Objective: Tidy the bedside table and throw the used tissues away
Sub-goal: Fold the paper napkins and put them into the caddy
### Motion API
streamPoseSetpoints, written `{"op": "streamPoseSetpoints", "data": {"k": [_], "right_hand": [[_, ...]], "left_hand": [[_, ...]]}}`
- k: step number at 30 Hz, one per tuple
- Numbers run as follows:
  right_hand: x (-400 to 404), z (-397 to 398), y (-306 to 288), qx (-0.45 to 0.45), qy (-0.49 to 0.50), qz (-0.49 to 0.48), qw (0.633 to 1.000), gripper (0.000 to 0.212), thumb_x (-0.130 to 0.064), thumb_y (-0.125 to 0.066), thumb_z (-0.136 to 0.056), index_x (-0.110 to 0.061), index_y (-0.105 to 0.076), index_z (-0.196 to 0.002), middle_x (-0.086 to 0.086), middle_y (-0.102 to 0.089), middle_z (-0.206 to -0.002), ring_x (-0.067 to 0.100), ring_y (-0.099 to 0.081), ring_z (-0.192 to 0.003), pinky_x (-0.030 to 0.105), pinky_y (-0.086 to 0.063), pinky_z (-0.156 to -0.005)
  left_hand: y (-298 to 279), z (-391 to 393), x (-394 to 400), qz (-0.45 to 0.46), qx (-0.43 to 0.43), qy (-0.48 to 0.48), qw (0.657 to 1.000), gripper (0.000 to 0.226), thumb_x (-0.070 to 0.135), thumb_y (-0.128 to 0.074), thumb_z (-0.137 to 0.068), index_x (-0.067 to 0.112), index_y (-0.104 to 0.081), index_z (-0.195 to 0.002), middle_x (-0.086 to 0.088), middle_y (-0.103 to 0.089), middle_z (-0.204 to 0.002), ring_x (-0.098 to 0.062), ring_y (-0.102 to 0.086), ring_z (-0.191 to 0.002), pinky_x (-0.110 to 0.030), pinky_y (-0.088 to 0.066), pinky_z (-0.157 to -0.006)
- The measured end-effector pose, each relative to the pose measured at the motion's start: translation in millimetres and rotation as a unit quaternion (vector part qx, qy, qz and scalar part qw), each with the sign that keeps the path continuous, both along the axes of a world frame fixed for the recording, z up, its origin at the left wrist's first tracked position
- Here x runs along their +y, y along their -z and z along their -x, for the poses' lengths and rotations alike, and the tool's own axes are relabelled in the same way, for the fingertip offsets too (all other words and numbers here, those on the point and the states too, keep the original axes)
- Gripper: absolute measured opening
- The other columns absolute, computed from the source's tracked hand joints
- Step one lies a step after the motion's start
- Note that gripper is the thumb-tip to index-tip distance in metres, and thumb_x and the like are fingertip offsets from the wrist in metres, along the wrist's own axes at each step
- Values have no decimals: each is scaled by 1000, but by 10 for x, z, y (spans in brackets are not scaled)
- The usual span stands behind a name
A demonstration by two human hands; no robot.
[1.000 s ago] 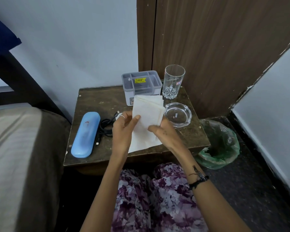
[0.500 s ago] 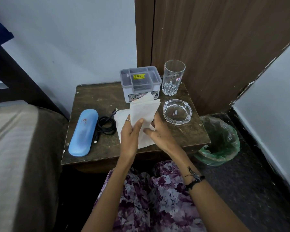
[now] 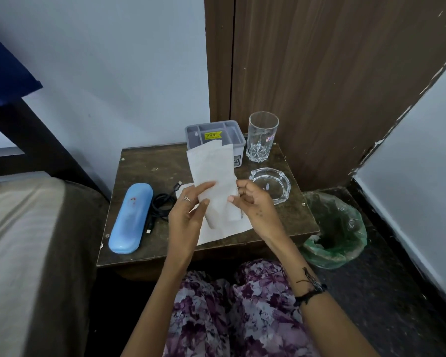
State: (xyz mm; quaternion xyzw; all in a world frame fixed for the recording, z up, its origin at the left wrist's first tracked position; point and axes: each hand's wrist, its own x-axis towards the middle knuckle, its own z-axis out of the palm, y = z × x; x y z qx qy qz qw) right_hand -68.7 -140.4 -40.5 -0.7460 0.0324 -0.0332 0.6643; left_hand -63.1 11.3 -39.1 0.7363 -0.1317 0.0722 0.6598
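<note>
Now the tissue (image 3: pixel 213 173) is narrower than 1 second ago: then it was held as a broad sheet, and it has since been folded into a tall strip and lifted a little higher over the bedside table (image 3: pixel 150 173). Its long axis runs nearly upright, leaning slightly away, the top corner reaching up in front of the grey organiser box (image 3: pixel 216 132) and the lower end hanging between the 2 hands. It is plain white, soft and lightly creased, with a fold line down its length.

Her left hand (image 3: pixel 188 215) pinches the strip's lower left edge, thumb in front and fingers laid fairly straight behind. Her right hand (image 3: pixel 252 202) holds the right edge with fingers curled inward, thumb tip toward the paper. A second white tissue (image 3: pixel 224 228) lies flat on the table beneath them. To the left sit a blue case (image 3: pixel 130 217) and a black cable (image 3: pixel 162 202); to the right, a glass ashtray (image 3: pixel 271 184), a tumbler (image 3: pixel 262 136), and a green-lined bin (image 3: pixel 335 228) on the floor.
</note>
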Motion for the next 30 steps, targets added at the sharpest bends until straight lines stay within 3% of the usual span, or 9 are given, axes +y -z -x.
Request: {"op": "streamPoseSetpoints", "data": {"k": [3,6,8,12,16,19,23,27,30], "right_hand": [[-31,-4,-29,30,-47,24,998,32,-8,-66,-84,-16,-59,-114,0,-69,-106,12,-66,-96,26,-54,-84],[-72,-28,-91,35,-81,36,995,36,-5,-65,-84,-15,-58,-118,0,-67,-109,2,-66,-93,18,-53,-81],[-87,-57,-139,25,-75,41,996,32,-6,-62,-87,-15,-57,-117,0,-67,-110,1,-66,-93,19,-54,-81],[-98,-119,-174,18,-89,111,990,28,-15,-58,-90,-12,-57,-118,7,-67,-112,20,-64,-103,46,-52,-90],[-87,-284,-279,8,-75,117,990,30,-6,-58,-89,-13,-58,-119,4,-68,-113,13,-64,-100,35,-53,-90],[-44,-497,-385,-18,-23,101,994,26,-8,-58,-89,-10,-58,-115,7,-67,-111,18,-65,-99,37,-54,-87],[-52,-905,-532,-58,61,74,994,14,-7,-61,-88,-12,-58,-100,3,-68,-102,18,-66,-95,34,-55,-84],[-126,-1352,-656,-81,103,153,979,12,-11,-66,-85,-14,-55,-89,3,-68,-91,11,-63,-79,11,-48,-62],[-193,-1660,-665,-88,133,219,962,12,-15,-68,-84,-13,-56,-85,4,-67,-83,17,-64,-75,24,-47,-60]], "left_hand": [[-84,-26,27,-28,-11,3,1000,50,-5,-51,-89,40,-56,-109,23,-55,-113,13,-51,-109,-6,-45,-83],[-181,-105,64,-77,-16,62,995,57,-8,-54,-86,43,-49,-113,23,-47,-117,11,-49,-109,-3,-45,-78],[-209,-168,72,-103,22,117,987,65,-8,-55,-85,48,-43,-116,28,-41,-118,2,-48,-111,-6,-47,-79],[-206,-269,73,-217,25,154,964,73,-5,-53,-87,58,-34,-119,21,-40,-124,-7,-43,-114,-22,-45,-93],[-312,-452,63,-262,2,146,954,74,-4,-55,-87,57,-26,-118,9,-37,-133,-6,-38,-115,-24,-40,-98],[-456,-703,4,-243,-54,104,963,59,-7,-54,-85,41,-45,-119,-5,-45,-136,-17,-45,-118,-30,-43,-99],[-646,-1141,-138,-130,-28,18,991,28,-8,-56,-84,13,-71,-97,-10,-62,-113,-23,-60,-104,-35,-53,-89],[-701,-1576,-241,-127,-10,9,992,33,-6,-57,-85,16,-67,-108,-2,-61,-116,-21,-59,-102,-22,-52,-82],[-667,-1813,-280,-160,-6,32,987,45,-8,-56,-84,19,-59,-120,-1,-53,-130,-15,-52,-107,-21,-47,-85]]}}
